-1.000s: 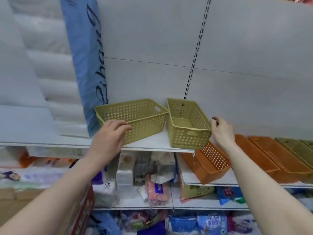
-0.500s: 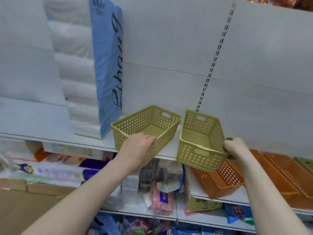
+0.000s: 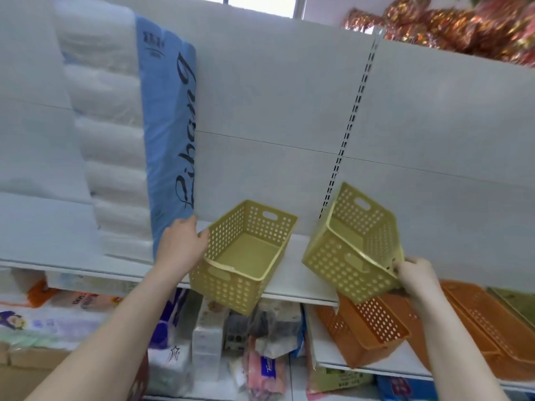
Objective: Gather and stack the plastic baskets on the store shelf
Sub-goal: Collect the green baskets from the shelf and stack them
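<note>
Change: since the earlier frame the right basket (image 3: 353, 250) has come up off the shelf (image 3: 292, 280) and tipped, and the left basket (image 3: 246, 256) has swung its short end out over the shelf's near edge.
Left hand (image 3: 181, 247): clasps the left basket's left wall near the rim, thumb at the top edge. The other fingers are hidden behind the wall. The hold probably serves to steady the basket as the base of the stack.
Right hand (image 3: 417, 276): pinches the right basket's near right corner, fingers curled over the rim. A one-corner hold lets the basket hang tilted, open mouth facing left and up.
Left basket: yellow, upright, on the shelf, near end overhanging.
Right basket: yellow, in the air, just right of the left basket and apart from it.
Step, as judged: carry right basket over left, level it, nest it inside.
Orange baskets (image 3: 373, 325): lower shelf at right, not yet gathered.
Blue pack (image 3: 166, 134): stands far left on the shelf, just behind the left hand.
</note>
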A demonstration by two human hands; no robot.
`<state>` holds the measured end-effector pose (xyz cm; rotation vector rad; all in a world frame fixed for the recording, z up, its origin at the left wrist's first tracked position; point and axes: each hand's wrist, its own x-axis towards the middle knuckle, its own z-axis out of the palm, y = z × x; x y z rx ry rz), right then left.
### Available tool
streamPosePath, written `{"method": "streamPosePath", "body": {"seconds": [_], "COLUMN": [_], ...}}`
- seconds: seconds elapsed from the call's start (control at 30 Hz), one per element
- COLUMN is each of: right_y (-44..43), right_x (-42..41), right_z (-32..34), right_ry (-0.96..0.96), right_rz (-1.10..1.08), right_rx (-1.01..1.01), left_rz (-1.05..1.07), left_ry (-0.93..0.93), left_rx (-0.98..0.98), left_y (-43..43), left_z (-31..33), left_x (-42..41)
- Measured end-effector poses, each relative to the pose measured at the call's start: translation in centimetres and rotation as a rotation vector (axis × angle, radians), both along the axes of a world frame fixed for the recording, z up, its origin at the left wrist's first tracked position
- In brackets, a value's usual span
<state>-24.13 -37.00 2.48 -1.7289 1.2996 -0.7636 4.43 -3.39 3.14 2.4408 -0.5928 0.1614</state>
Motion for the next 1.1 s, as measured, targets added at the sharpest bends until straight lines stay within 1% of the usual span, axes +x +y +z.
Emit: {"method": "streamPosePath", "body": {"seconds": [0.07, 0.13, 0.23, 0.33, 0.4, 0.47, 0.6, 0.67, 0.77, 0.9, 0.97, 1.03, 1.1], "right_y": [3.5, 4.9, 8.2, 10.9, 12.1, 12.9, 13.6, 13.9, 14.3, 14.9, 15.4, 15.9, 16.2], "right_x": [0.6, 1.5, 3.9, 6.4, 7.5, 8.0, 7.8, 7.6, 7.1, 5.5, 4.2, 2.4, -0.2], "right_z": [3.5, 5.4, 7.9, 8.4, 7.8, 6.9, 5.0, 4.5, 3.7, 2.0, 1.0, -0.1, -1.4], "right_ry": [-0.090, -0.171, -0.260, -0.289, -0.237, -0.136, 0.164, 0.233, 0.276, 0.101, 0.067, 0.053, 0.048], "right_rz": [-0.006, 0.030, 0.128, 0.260, 0.325, 0.359, 0.384, 0.390, 0.409, 0.477, 0.484, 0.430, 0.349], "right_rx": [-0.066, -0.087, -0.021, 0.037, 0.053, 0.021, -0.146, -0.189, -0.221, -0.109, -0.117, -0.169, -0.223], "left_rz": [-0.010, -0.046, -0.163, -0.271, -0.310, -0.342, -0.455, -0.488, -0.511, -0.538, -0.555, -0.592, -0.652], "left_ry": [0.055, 0.137, 0.283, 0.511, 0.639, 0.753, 0.884, 0.891, 0.849, 0.752, 0.683, 0.589, 0.486], "left_rx": [0.078, 0.084, -0.047, -0.299, -0.455, -0.557, -0.609, -0.609, -0.619, -0.663, -0.680, -0.627, -0.508], "left_y": [0.2, 0.3, 0.0, -0.1, 0.0, 0.5, 1.4, 1.7, 2.1, 2.9, 3.3, 3.4, 3.5], "left_z": [0.3, 0.3, 0.0, -0.6, -1.1, -1.3, -1.9, -2.2, -3.1, -4.0, -4.5, -5.8, -7.0], "left_x": [0.1, -0.6, -2.7, -5.1, -6.0, -6.9, -7.7, -8.1, -8.9, -11.3, -12.5, -13.4, -14.2]}}
